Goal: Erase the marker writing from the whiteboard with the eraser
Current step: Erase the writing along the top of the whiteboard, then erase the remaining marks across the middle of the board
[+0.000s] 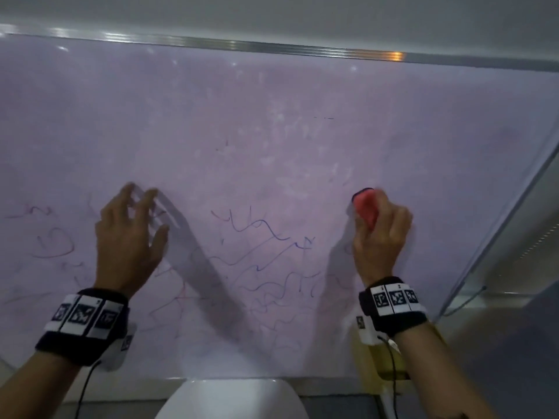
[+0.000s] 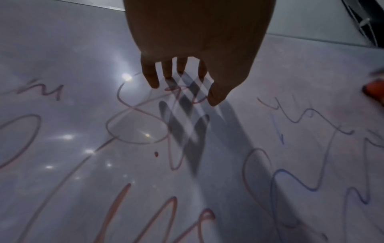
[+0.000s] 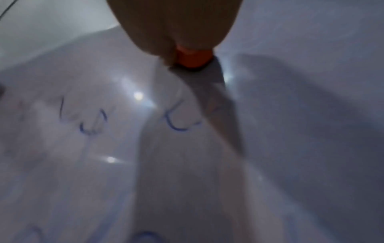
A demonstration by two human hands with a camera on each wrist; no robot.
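The right hand [image 1: 379, 237] grips a red eraser [image 1: 365, 208] against the whiteboard [image 1: 272, 101]; remaining blue and red marker writing [image 1: 266, 258] lies below and left, toward the empty, spread-fingered left hand [image 1: 130, 237].

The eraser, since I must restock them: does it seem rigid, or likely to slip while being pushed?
The eraser probably has a stiff red shell; it keeps its shape in the right hand. Its dark pad likely drags rather than skates on the whiteboard. It looks light, being held one-handed.
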